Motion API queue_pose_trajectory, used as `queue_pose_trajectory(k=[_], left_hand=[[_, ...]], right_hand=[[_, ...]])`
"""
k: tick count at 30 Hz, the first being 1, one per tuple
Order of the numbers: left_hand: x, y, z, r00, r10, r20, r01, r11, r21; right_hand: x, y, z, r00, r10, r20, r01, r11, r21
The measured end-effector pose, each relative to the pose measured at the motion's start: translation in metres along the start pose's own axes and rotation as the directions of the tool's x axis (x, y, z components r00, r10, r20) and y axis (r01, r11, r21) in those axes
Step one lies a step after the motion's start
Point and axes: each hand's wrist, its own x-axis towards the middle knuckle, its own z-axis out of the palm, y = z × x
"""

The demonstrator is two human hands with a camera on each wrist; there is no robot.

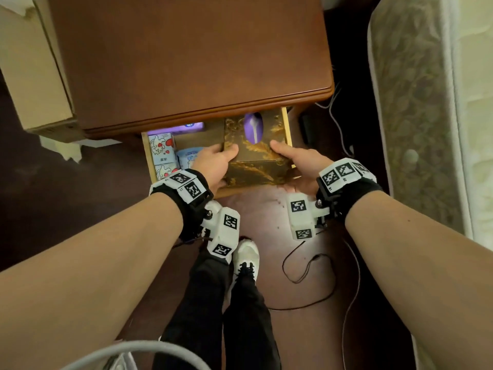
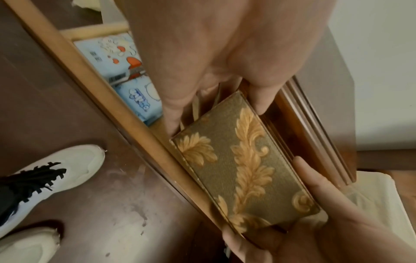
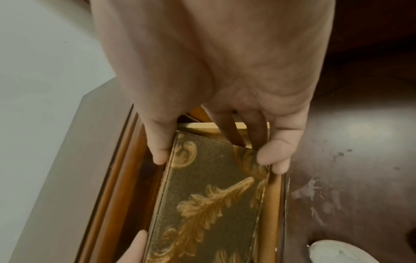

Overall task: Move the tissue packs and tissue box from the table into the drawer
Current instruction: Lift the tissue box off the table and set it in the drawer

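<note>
A gold leaf-patterned tissue box (image 1: 253,158) with a purple oval slot sits tilted in the right part of the open drawer (image 1: 148,156), its near end over the drawer's front edge. My left hand (image 1: 216,161) grips its left end, thumb on top. My right hand (image 1: 296,158) grips its right end. In the left wrist view my left hand (image 2: 216,113) clasps the tissue box (image 2: 245,165) at its end; in the right wrist view my right hand (image 3: 216,160) clasps the tissue box (image 3: 211,201). Several tissue packs (image 1: 162,153) lie in the drawer's left part, tissue packs (image 2: 126,71) with cartoon prints.
The brown tabletop (image 1: 186,57) overhangs the drawer's back. A cardboard box (image 1: 29,76) stands at the left, a mattress (image 1: 426,102) at the right. Cables (image 1: 306,265) lie on the dark floor near my white shoes (image 1: 246,260).
</note>
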Motion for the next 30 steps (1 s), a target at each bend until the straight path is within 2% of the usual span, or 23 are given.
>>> queue_pose_trajectory(k=[8, 11, 15, 24, 30], left_hand=[[0.011, 0.003, 0.013, 0.997, 0.039, 0.06, -0.04, 0.999, 0.014], [0.013, 0.002, 0.013, 0.997, 0.033, 0.075, -0.034, 0.999, 0.011], [0.015, 0.004, 0.009, 0.995, -0.001, 0.101, -0.001, 1.0, 0.025], [0.018, 0.011, 0.018, 0.997, -0.013, 0.072, 0.01, 0.999, 0.044], [0.023, 0.001, 0.016, 0.996, 0.002, 0.089, -0.001, 1.0, -0.005]], right_hand=[[0.015, -0.013, -0.008, 0.998, 0.006, -0.066, -0.004, 1.0, 0.028], [0.02, -0.013, -0.009, 0.996, -0.004, -0.092, -0.002, 0.997, -0.071], [0.018, -0.016, -0.008, 0.989, -0.028, -0.146, -0.017, 0.954, -0.299], [0.027, -0.026, -0.011, 0.977, -0.088, -0.193, 0.014, 0.935, -0.356], [0.028, -0.019, -0.014, 0.983, -0.116, -0.143, 0.067, 0.948, -0.312]])
